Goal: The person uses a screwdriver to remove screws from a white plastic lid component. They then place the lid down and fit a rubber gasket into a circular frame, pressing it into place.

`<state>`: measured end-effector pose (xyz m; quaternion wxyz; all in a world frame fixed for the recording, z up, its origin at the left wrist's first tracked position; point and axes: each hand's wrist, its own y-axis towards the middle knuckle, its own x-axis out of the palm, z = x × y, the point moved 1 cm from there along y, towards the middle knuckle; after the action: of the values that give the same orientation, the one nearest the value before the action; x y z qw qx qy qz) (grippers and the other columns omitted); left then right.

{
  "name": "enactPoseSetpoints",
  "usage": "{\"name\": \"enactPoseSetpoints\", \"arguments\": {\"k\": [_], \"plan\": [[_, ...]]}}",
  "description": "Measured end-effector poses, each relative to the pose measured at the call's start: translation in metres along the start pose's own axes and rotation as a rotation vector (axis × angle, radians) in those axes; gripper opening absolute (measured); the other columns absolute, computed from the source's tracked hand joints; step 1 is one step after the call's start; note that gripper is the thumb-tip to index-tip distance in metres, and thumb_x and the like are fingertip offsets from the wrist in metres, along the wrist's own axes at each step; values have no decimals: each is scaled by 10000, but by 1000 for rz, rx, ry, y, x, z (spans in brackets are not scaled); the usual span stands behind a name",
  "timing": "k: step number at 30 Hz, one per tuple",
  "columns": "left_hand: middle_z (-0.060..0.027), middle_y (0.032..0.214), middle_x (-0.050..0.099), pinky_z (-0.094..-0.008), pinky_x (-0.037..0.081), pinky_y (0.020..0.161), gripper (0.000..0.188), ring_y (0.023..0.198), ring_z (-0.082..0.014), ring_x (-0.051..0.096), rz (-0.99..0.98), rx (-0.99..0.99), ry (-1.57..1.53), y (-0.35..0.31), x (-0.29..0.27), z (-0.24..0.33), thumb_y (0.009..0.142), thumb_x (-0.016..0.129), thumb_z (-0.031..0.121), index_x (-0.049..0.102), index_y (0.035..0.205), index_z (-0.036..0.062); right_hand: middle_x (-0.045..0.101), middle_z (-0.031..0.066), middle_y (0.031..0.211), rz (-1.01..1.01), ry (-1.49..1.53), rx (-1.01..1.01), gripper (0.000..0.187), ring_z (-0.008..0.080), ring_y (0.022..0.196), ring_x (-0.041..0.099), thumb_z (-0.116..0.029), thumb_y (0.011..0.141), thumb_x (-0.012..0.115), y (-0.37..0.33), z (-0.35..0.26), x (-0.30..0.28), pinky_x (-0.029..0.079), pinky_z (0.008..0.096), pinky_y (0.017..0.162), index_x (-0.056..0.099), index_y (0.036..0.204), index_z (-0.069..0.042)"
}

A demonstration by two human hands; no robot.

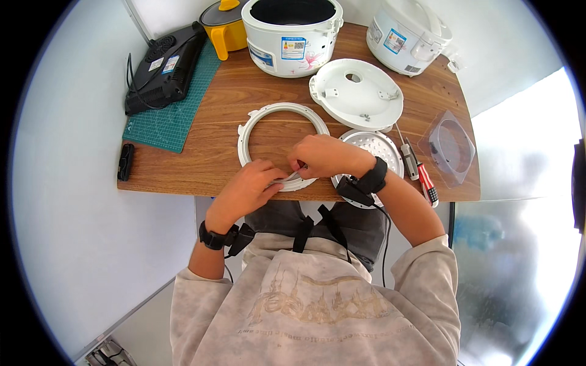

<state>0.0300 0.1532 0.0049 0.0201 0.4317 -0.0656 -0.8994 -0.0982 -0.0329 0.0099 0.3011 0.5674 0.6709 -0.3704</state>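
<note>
A white plastic ring [242, 139] lies flat on the table near its front edge, with small tabs around its outer rim. At its near side my left hand [247, 189] is closed, fingertips pressed on a thin pale sealing strip [287, 178] that runs along the ring. My right hand [323, 156] pinches the same strip a little further right, the wrist bent over the ring. My fingers hide part of the strip. Partly beneath my right wrist sits a round metal plate with holes [381, 145].
A white rice cooker body [268, 52], a lidded cooker [397, 46] and a yellow pot [229, 39] stand behind. A white lid shell [360, 104] holds some screws. Screwdrivers [427, 185] and a clear plastic piece [452, 149] lie right; a black appliance [168, 73] rests on a green mat [155, 131].
</note>
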Motion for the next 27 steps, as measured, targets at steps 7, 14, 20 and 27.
{"name": "enactPoseSetpoints", "arguments": {"k": [7,14,20,27], "plan": [[-125,989,619,-407,489,850,174,947,-321,596,-5,-11,-13,-1,1,-3,882,705,108,696,1045,49,700,77,802,2,-26,-12,57,308,802,677,-132,811,675,1,-4,-2,514,425,712,701,844,-92],[-119,1000,615,-412,474,876,185,975,-326,576,-34,-4,10,0,1,-7,875,686,86,687,1058,63,703,77,810,27,65,-82,82,304,817,679,-161,836,710,0,8,3,510,417,707,723,873,-89],[-119,1012,617,-423,470,881,194,986,-335,574,-43,-25,-25,2,0,-11,868,682,69,684,1062,70,683,94,759,-27,-46,-33,92,317,761,659,-157,800,703,10,-1,0,492,426,669,706,820,-67],[-119,1004,610,-427,468,877,185,981,-337,572,-24,-28,-16,1,-1,-13,870,677,63,683,1054,73,672,99,715,-15,62,-14,79,326,709,649,-139,750,669,6,-9,-9,496,415,651,685,765,-63]]}}
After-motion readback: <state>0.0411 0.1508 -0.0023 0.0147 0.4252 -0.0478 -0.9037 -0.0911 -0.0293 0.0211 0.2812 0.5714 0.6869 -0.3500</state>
